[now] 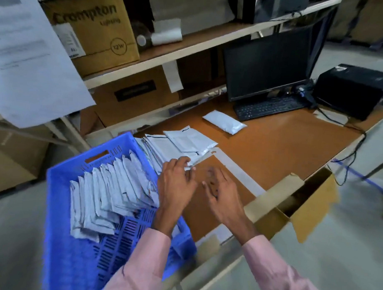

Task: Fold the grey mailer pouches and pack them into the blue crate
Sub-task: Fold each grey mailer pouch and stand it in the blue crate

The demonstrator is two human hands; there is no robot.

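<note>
**Grey Pouches: Crate Partly Filled, Flat Stack Remaining**

Grey folded mailer pouches (110,192) stood on edge in a leaning row inside the blue crate (59,238), filling the far part of it; the near part of the slotted floor showed bare. That portion of the work was judged complete.

A stack of unfolded pouches (175,146) lay flat on the brown worktable (283,148), just beside the crate's right wall. One white filled packet (224,124) lay apart, near the keyboard (270,108).

The left hand (176,183) reached over the crate's corner, its fingertips resting on the near edge of the stack; no pinch was visible. The right hand (219,193) hovered over the table with fingers spread, holding nothing.

Remaining work, as judged: fold each stacked pouch and add it to the row.
</note>
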